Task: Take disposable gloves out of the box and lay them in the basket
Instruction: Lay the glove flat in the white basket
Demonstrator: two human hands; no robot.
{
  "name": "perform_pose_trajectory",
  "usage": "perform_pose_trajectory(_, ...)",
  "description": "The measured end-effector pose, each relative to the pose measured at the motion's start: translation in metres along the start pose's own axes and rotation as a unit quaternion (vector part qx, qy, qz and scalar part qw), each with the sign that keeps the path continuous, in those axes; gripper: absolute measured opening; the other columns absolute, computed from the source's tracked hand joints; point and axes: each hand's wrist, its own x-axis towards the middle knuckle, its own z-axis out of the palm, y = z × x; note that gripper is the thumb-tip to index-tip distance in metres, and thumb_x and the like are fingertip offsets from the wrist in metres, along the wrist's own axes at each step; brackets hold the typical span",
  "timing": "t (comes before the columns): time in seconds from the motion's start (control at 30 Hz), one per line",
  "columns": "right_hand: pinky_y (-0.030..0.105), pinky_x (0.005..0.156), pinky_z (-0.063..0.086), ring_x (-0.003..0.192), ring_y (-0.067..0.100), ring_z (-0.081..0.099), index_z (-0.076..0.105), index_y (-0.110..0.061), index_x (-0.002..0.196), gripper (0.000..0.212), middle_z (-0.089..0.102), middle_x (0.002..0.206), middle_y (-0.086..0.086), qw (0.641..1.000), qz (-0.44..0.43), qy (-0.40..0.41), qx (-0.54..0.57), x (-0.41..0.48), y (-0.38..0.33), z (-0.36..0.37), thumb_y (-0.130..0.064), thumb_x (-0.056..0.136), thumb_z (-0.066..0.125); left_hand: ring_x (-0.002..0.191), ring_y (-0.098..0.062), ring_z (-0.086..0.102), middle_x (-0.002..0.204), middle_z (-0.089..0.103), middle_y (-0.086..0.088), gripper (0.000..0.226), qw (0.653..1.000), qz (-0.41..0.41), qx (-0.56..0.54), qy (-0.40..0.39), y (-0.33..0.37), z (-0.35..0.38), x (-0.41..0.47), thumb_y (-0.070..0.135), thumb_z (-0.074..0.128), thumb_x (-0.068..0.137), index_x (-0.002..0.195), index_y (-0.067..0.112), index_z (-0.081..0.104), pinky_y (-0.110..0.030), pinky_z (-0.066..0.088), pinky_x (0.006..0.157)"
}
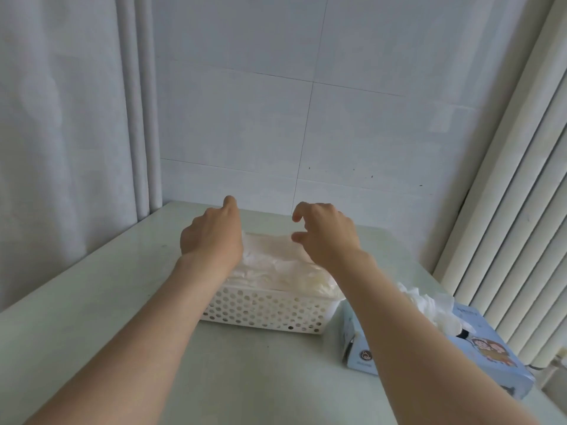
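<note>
A white perforated basket [264, 311] stands on the table in front of me, piled with translucent disposable gloves [276, 265]. My left hand [211, 234] hovers over the basket's far left corner, back up. Its fingers curl down out of sight, right beside the edge of the top glove. My right hand [328, 234] is above the basket's far right side with thumb and fingers loosely curled and apart, nothing between them. The blue glove box [478, 348] lies to the right of the basket, with gloves [429, 305] bunched out of its top opening.
The pale table [122, 302] meets a tiled wall [306, 133] just behind the basket. A white curtain [61, 118] hangs at the left and vertical blinds [521, 210] at the right, close to the box.
</note>
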Motion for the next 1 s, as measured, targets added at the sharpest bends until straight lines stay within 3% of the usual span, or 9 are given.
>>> perform_pose_trajectory(0.13, 0.036, 0.096, 0.039, 0.119, 0.027, 0.052, 0.067, -0.029, 0.132, 0.052, 0.063, 0.127, 0.002, 0.997, -0.045, 0.046, -0.041, -0.006, -0.006, 0.003, 0.003, 0.092, 0.059, 0.070, -0.027, 0.052, 0.078, 0.048, -0.003, 0.018, 0.998, -0.024, 0.055, 0.024, -0.013, 0.002, 0.006, 0.008, 0.057, 0.101, 0.106, 0.012, 0.040, -0.032, 0.028, 0.050)
perform_pose_trajectory(0.2, 0.037, 0.097, 0.046, 0.117, 0.025, 0.057, 0.070, -0.027, 0.130, 0.042, 0.067, 0.124, 0.002, 0.997, -0.053, 0.027, 0.049, -0.014, -0.008, -0.003, -0.004, 0.099, 0.052, 0.079, -0.028, 0.055, 0.087, 0.052, -0.005, 0.015, 0.997, -0.025, 0.068, 0.020, -0.016, 0.001, 0.007, 0.012, 0.060, 0.101, 0.110, 0.011, 0.048, -0.034, 0.034, 0.056)
perform_pose_trajectory(0.3, 0.039, 0.093, 0.054, 0.106, 0.020, 0.065, 0.063, -0.027, 0.138, 0.036, 0.069, 0.121, 0.002, 0.985, -0.033, -0.125, 0.115, -0.030, -0.009, -0.009, -0.032, 0.103, 0.056, 0.115, -0.034, 0.054, 0.123, 0.057, -0.011, 0.025, 0.996, 0.030, 0.084, -0.006, -0.013, -0.001, 0.007, 0.023, 0.058, 0.103, 0.127, 0.015, 0.056, -0.041, 0.043, 0.084)
perform_pose_trajectory(0.43, 0.032, 0.089, 0.043, 0.129, 0.021, 0.051, 0.052, -0.027, 0.150, 0.053, 0.065, 0.133, 0.001, 0.973, -0.007, -0.216, 0.078, -0.044, -0.005, -0.001, -0.041, 0.099, 0.057, 0.138, -0.026, 0.047, 0.153, 0.049, -0.001, 0.048, 0.972, 0.126, -0.029, -0.197, 0.006, -0.006, -0.002, 0.051, 0.052, 0.105, 0.147, 0.029, 0.049, -0.042, 0.041, 0.107)
perform_pose_trajectory(0.57, 0.031, 0.093, 0.044, 0.124, 0.021, 0.055, 0.055, -0.027, 0.148, 0.052, 0.067, 0.134, -0.001, 0.980, -0.007, -0.162, 0.117, -0.056, -0.002, 0.002, -0.043, 0.099, 0.053, 0.103, -0.020, 0.066, 0.125, 0.064, 0.005, 0.054, 0.938, 0.110, -0.048, -0.325, 0.017, 0.005, -0.009, 0.068, 0.045, 0.095, 0.133, 0.032, 0.055, -0.038, 0.053, 0.085)
perform_pose_trajectory(0.7, 0.038, 0.099, 0.037, 0.122, 0.023, 0.052, 0.067, -0.031, 0.131, 0.049, 0.069, 0.126, -0.004, 0.993, -0.007, -0.037, 0.110, -0.077, 0.006, 0.001, -0.048, 0.095, 0.039, 0.107, -0.022, 0.062, 0.133, 0.052, 0.000, 0.053, 0.954, 0.119, -0.007, -0.275, 0.022, 0.003, -0.010, 0.070, 0.045, 0.097, 0.132, 0.031, 0.056, -0.043, 0.054, 0.092)
perform_pose_trajectory(0.8, 0.041, 0.098, 0.044, 0.108, 0.022, 0.057, 0.071, -0.028, 0.119, 0.035, 0.070, 0.111, -0.005, 0.989, 0.022, 0.056, 0.136, -0.087, 0.022, 0.000, -0.036, 0.100, 0.042, 0.120, -0.028, 0.052, 0.131, 0.050, -0.004, 0.046, 0.976, 0.156, 0.048, -0.141, 0.034, 0.001, -0.019, 0.061, 0.043, 0.103, 0.125, 0.024, 0.061, -0.045, 0.049, 0.097)
perform_pose_trajectory(0.9, 0.044, 0.092, 0.051, 0.095, 0.020, 0.062, 0.072, -0.023, 0.111, 0.027, 0.070, 0.097, -0.006, 0.982, 0.059, 0.096, 0.153, -0.096, 0.045, -0.003, -0.012, 0.099, 0.049, 0.098, -0.020, 0.058, 0.105, 0.059, 0.001, 0.031, 0.980, 0.195, -0.044, -0.013, 0.057, 0.007, -0.034, 0.043, 0.043, 0.106, 0.098, 0.020, 0.063, -0.038, 0.054, 0.082)
perform_pose_trajectory(1.0, 0.044, 0.089, 0.054, 0.091, 0.019, 0.062, 0.069, -0.023, 0.103, 0.035, 0.066, 0.091, -0.007, 0.979, 0.104, 0.096, 0.144, -0.106, 0.065, -0.010, 0.000, 0.091, 0.047, 0.088, -0.015, 0.057, 0.091, 0.061, 0.007, 0.022, 0.960, 0.256, -0.105, 0.047, 0.087, 0.018, -0.058, 0.031, 0.045, 0.105, 0.094, 0.020, 0.062, -0.032, 0.052, 0.075)
